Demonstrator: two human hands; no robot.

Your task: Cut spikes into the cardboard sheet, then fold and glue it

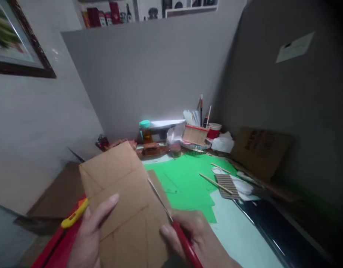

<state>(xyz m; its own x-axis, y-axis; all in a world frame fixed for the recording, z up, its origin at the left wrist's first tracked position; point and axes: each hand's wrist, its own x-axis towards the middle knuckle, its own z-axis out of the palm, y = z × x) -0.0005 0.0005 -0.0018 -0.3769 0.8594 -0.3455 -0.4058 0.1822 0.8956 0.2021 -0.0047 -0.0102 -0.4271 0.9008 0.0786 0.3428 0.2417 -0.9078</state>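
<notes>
Evidently, cardboard (132,208) is spanning the lower centre; the left hand (89,230), lower left, is pinching its side; the right hand (198,230), lower right, is clasping a red-handled tool (185,243), possibly slipping if the cardboard is flexing.

A pale, off-white wall (45,126) fills the left side, with a framed picture (6,41) in dark, ornate moulding cut off by the upper corner. A smooth grey panel (149,74) stands upright across the back and meets a darker grey panel (283,89) at the right; a white paper label (295,47) sits crookedly on the latter. Over the back panel's top edge shows white shelving (146,5) holding dark red boxes (115,12) and a slim bottle (128,14). A white tabletop (241,230) stretches forward to the panels. A cool glow (171,118) brightens the foot of the back panel, while the far right sinks into shadow. At lower left lies a brown surface (55,186), whether floor or furniture is unclear.
</notes>
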